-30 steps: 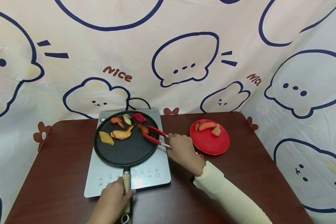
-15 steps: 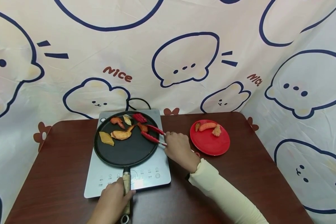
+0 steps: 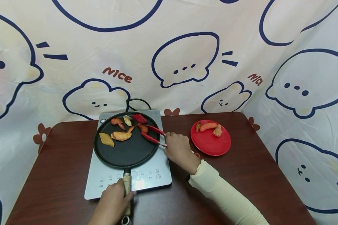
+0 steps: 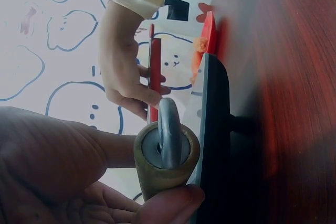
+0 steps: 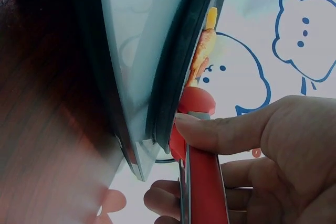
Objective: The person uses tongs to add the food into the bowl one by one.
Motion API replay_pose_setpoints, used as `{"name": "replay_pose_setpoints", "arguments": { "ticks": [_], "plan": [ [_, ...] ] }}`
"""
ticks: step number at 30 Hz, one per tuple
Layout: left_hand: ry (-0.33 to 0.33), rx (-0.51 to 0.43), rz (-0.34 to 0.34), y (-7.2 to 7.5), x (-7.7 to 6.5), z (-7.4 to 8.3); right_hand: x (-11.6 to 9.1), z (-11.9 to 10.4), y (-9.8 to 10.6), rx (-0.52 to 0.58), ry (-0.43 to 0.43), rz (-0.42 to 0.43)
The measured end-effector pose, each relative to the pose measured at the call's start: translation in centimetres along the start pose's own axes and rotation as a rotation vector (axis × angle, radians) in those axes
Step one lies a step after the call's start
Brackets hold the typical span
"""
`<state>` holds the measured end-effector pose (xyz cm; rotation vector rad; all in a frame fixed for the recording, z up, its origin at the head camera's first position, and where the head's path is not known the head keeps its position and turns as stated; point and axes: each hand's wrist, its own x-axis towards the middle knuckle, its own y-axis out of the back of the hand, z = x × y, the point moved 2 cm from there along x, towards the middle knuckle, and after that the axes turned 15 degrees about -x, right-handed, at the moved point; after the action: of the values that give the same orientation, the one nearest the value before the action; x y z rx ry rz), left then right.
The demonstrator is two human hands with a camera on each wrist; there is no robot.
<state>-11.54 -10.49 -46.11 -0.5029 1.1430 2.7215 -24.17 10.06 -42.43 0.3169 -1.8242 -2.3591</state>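
My left hand grips the pale wooden handle of a black frying pan, and the left wrist view shows the handle's metal hanging ring close up. My right hand holds red-tipped metal tongs over the pan's right side. Their tips are spread, with the upper one right at a small reddish-brown food piece. Left of it lies a chicken wing. A yellow slice, an orange-red piece, a pale piece and a dark red piece share the pan.
Under the pan is a silver induction cooktop with touch controls. A red plate to the right bears a sausage, a breaded piece and a small brown piece. A patterned curtain backs the brown table.
My right hand and the tongs have shifted slightly left, and the reddish-brown piece has moved a little with the tips. My left hand stays on the handle.
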Motion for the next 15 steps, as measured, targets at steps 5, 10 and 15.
{"name": "replay_pose_setpoints", "arguments": {
  "ticks": [5,10,15],
  "plan": [
    [0.017,0.003,-0.005,-0.06,0.05,0.01,-0.16,-0.05,-0.09,0.013,0.0,-0.021],
    [-0.007,0.005,0.007,-0.11,-0.07,-0.06,-0.32,0.06,-0.17,0.017,0.001,-0.018],
    [-0.024,0.01,0.015,-0.07,-0.09,-0.1,-0.87,0.66,-0.24,0.058,-0.015,-0.027]
  ]
}}
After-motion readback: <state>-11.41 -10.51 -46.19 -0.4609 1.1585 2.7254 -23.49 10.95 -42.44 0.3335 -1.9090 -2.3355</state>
